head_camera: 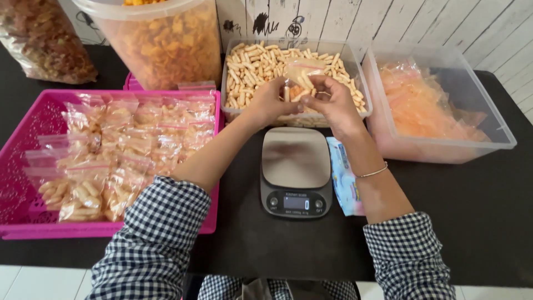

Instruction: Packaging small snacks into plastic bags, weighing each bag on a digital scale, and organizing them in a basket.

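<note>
Hands, left hand point(270, 101) and right hand point(331, 100), each grip clenched on small clear bag point(300, 78), bag's lower half hidden by fingers

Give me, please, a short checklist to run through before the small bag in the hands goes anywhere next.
1. Small clear bag held by both hands: ok, left hand and right hand pinch it over the clear tub of snack sticks.
2. Bag has sticks inside: ok, a few show.
3. Bag top sealed: cannot tell, fingers cover it.
4. Kitchen scale pan bare: ok.
5. Scale display on: ok, lit; the reading is too small to judge.
6. Room in the pink basket of filled bags: ok, its left part is bare.
</note>
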